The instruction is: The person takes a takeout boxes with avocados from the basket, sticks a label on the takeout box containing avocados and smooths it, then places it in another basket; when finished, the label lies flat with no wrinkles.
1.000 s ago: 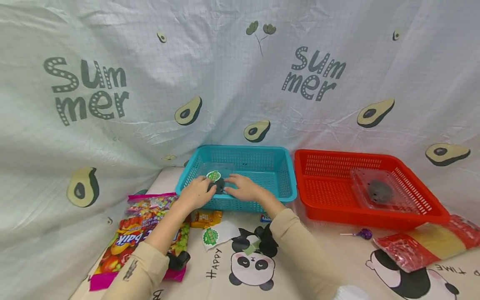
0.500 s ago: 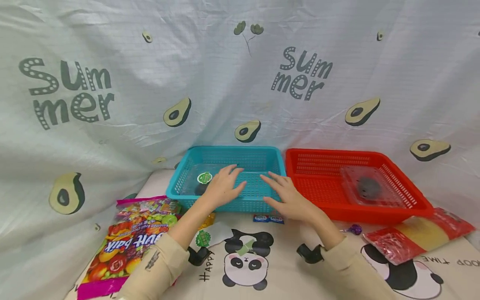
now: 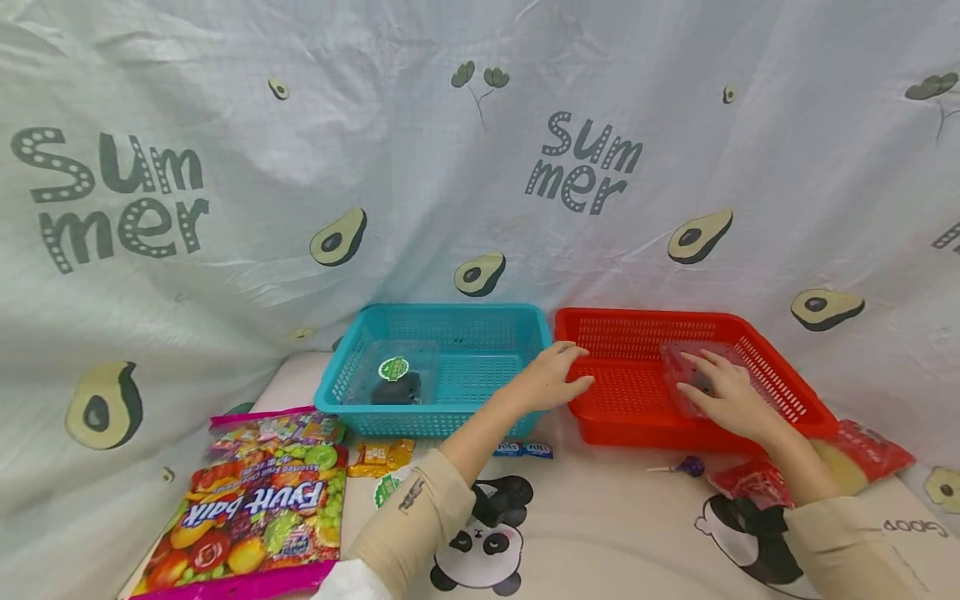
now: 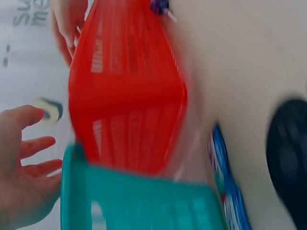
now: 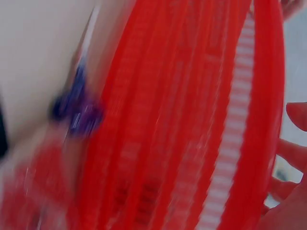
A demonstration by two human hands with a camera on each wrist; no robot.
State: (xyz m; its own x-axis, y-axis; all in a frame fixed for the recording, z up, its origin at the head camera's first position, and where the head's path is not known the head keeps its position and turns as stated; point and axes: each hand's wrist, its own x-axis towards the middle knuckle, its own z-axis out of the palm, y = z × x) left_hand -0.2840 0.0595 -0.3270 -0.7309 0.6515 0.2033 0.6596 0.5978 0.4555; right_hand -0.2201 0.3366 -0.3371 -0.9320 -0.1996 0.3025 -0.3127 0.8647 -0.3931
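Observation:
My left hand hovers with spread fingers over the near right corner of the teal basket, beside the red basket. Over the red basket's right part is my right hand, fingers apart and partly bent. Beneath it lies a clear plastic box with a dark grey lump inside, mostly hidden by the hand. In the teal basket sits another clear plastic box with a green round sticker and a dark grey lump. Neither hand appears to hold anything.
A large fruit candy bag lies at the left. Before the baskets are a yellow packet, small blue packets, a purple lollipop and a red-and-yellow packet. A printed curtain hangs behind.
Both hands have left the box in the teal basket and moved right. The right hand is now over the red basket, the left near the gap between baskets. The view has turned right.

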